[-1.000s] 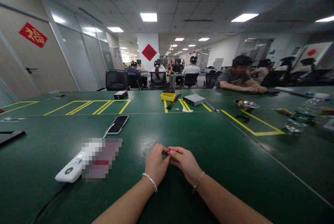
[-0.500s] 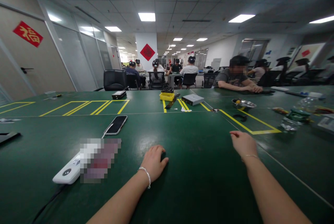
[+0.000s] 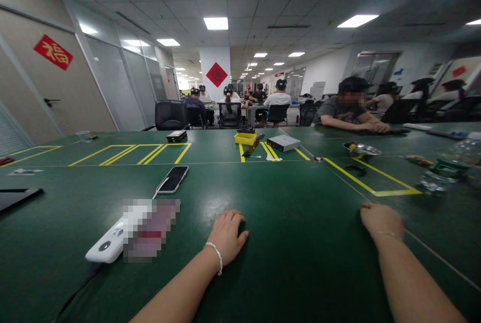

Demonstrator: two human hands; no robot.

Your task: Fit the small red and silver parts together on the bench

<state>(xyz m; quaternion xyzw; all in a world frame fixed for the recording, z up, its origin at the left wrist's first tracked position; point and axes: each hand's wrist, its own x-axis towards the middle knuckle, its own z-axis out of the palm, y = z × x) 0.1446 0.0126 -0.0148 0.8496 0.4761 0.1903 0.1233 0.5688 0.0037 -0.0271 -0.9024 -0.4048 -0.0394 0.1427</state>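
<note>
- Green table (image 3: 300, 263) is spreading across the foreground; behind it, a lit office with people sitting at farther desks.
- Left forearm is slanting up from the bottom edge toward the middle. Left hand (image 3: 227, 232) is resting palm down on the table, wrist nearly straight, bracelet (image 3: 215, 255) circling it.
- Its fingers are curving loosely forward, thumb standing apart to the right; grip is hanging slack, with nothing showing in it.
- Right forearm is slanting inward from the lower right corner. Right hand (image 3: 382, 220) is lying well apart from the left, back of the hand upward, knuckles pointing forward and left.
- Its fingers are folding under, slightly blurred; cannot tell how tightly they are closing or whether they are holding anything. Contact with the table also unclear.
- Yellow tape (image 3: 398, 193) is marking an outline just beyond the right hand; black curved piece (image 3: 355, 170) is lying there.
- Phone (image 3: 175, 179) is lying left of and beyond the left hand.
- Bottle (image 3: 443, 175) is lying to the right of the tape.
</note>
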